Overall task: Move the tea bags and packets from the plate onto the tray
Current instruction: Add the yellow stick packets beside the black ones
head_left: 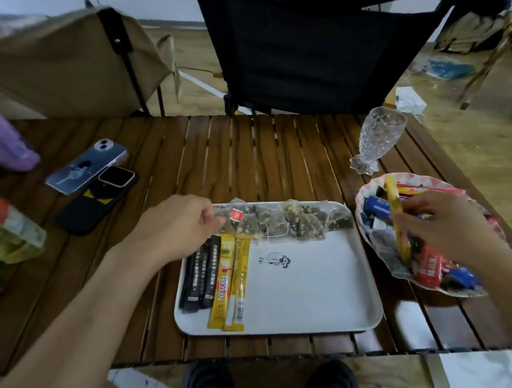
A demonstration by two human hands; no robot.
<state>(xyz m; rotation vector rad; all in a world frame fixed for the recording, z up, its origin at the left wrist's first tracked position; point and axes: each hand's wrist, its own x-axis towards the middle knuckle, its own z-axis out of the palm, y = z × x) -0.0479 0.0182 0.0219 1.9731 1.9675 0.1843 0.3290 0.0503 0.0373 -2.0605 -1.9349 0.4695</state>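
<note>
Closest in is the person's left forearm, stretched over the slatted wooden bench. A black folding chair stands behind the bench. On the bench sits a white tray, and just right of it a patterned plate heaped with red, blue and dark packets. 2 phones lie face down at the left, and a cut-glass goblet stands just beyond the plate.

The right hand hangs over the plate, pinching a yellow stick packet whose lower end dips among the heap. The left hand, fingers curled, pinches the edge of the leftmost tea bag at the tray's far left corner.

On the tray's left side lie black stick packets, a yellow Nescafé stick and 1 more yellow stick, side by side. A row of tea bags runs along the tray's far edge.
</note>
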